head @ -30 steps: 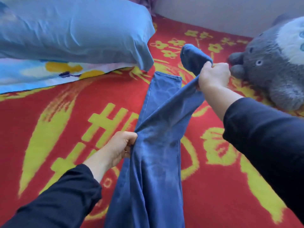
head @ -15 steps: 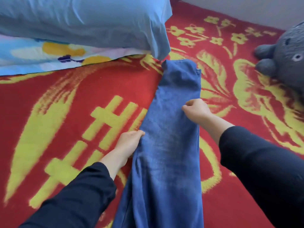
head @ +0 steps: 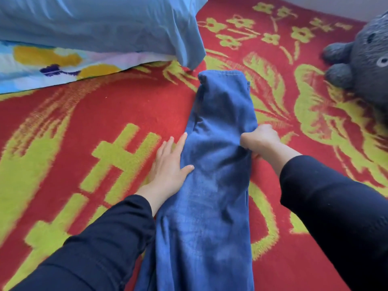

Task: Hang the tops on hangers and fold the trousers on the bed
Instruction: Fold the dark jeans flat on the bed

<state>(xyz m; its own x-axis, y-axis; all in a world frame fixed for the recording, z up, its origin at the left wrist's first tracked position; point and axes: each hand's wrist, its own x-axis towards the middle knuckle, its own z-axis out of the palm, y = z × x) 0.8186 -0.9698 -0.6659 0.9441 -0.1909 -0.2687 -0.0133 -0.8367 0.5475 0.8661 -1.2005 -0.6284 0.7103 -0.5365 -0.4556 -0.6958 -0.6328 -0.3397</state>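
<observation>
A red blanket (head: pixel 84 114) with yellow-green motifs spreads across the view. At top left a light blue pillow (head: pixel 100 24) lies on a flowered cloth (head: pixel 42 66). A grey plush toy (head: pixel 361 53) sits at the right edge.

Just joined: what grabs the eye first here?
Blue jeans lie at centre on a red and yellow blanket. The left hand presses flat on their left edge while the right hand grips the right edge. A blue pillow sits upper left, a grey plush toy upper right.
</observation>
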